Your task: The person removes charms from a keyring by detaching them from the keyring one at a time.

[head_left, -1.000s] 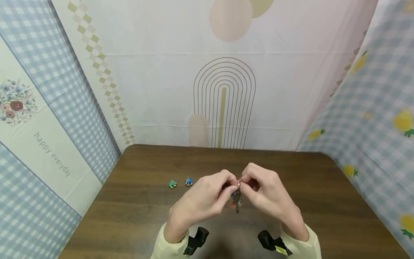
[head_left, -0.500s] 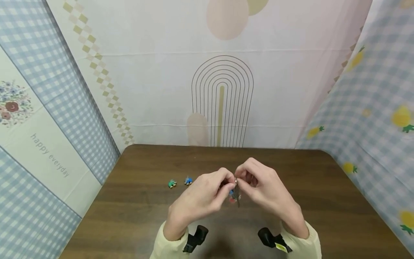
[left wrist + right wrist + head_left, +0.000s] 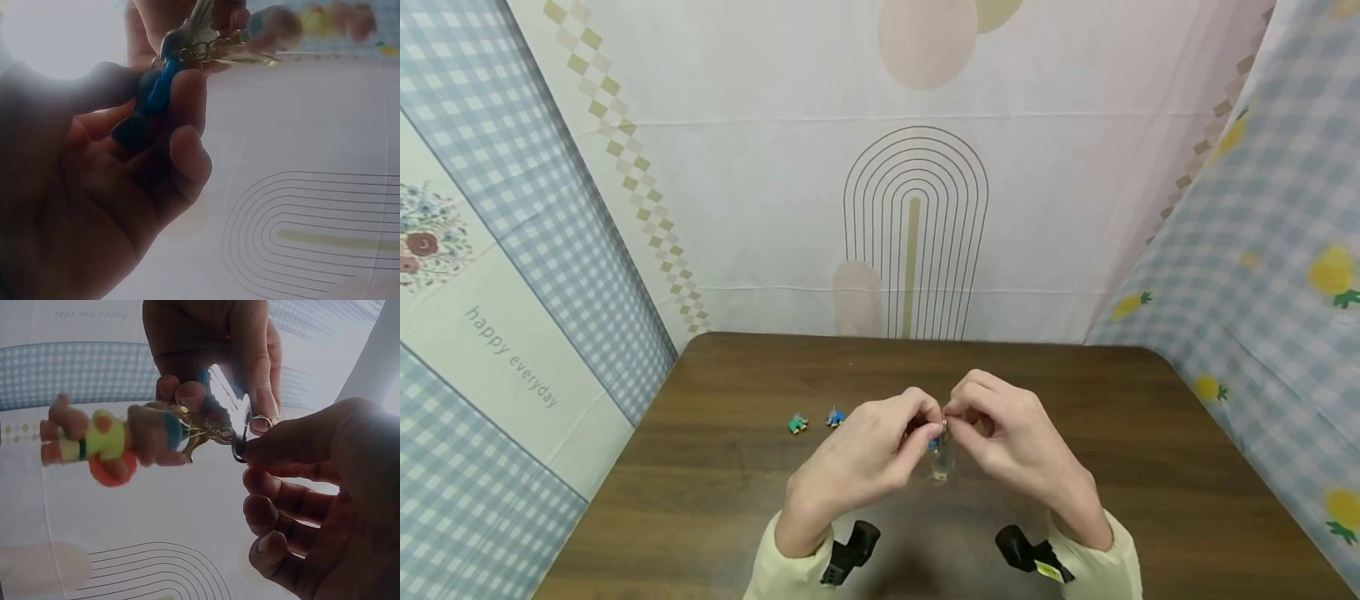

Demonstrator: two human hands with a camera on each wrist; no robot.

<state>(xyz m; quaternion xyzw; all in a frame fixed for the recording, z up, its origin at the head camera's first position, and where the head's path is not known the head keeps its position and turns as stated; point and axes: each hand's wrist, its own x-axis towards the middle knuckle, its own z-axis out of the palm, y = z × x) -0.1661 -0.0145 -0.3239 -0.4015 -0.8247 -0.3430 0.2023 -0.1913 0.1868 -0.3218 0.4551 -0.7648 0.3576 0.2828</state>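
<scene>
Both hands meet above the table in the head view. The left hand pinches a small blue charm between thumb and fingers; its shape is partly hidden. Opposite it, the right hand pinches a metal key ring between thumb and index finger. A silvery key lies at the ring, between the hands. From a gold chain dangles a blurred figurine charm with a yellow top. Whether the ring's coils are parted cannot be made out.
Two small charms, one green and one blue, lie on the brown table left of the hands. A patterned white cloth hangs behind, with checked cloths at both sides.
The hands have shifted slightly left and keep their pinching hold. The pieces hanging below the ring have swung and turned. The two charms on the table stay put.
</scene>
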